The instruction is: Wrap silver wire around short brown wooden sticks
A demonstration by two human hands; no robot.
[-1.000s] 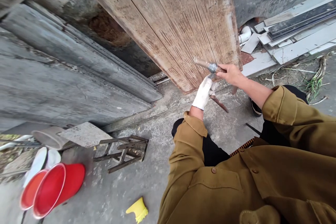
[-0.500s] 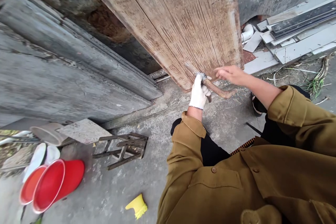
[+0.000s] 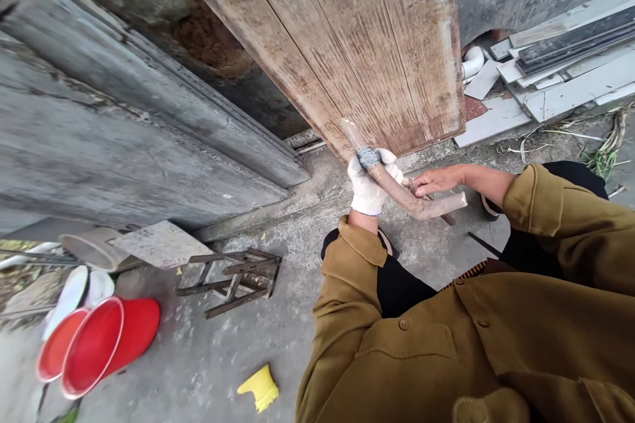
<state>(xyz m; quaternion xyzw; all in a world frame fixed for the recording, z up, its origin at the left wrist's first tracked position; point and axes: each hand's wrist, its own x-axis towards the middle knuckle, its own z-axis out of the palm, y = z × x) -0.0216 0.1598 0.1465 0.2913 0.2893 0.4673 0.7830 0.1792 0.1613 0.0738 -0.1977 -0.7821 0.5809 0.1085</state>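
Note:
My left hand (image 3: 372, 188), in a white knitted glove, is closed around a bent wooden stick (image 3: 414, 201). Grey wire or cord (image 3: 368, 157) is wound about the stick just above my fingers. The stick's upper end overlaps the lower part of a weathered plank panel (image 3: 367, 39) in view; contact is unclear. My right hand (image 3: 439, 180) is bare and lies just right of the glove, fingers bent over a thinner wooden piece (image 3: 448, 218) that shows below it. The join between the two wooden pieces is hidden by the glove.
A small wooden stool (image 3: 241, 281) stands left on the concrete floor, near red buckets (image 3: 141, 337) lying on their sides. A yellow object (image 3: 260, 388) lies on the ground. Boards and tiles (image 3: 575, 82) are stacked at right. A grey slab (image 3: 124, 145) leans at left.
The stick has turned in my left hand and come nearer, its bent end now lower and farther right. My right hand has moved down from beside the panel onto the thinner wooden piece.

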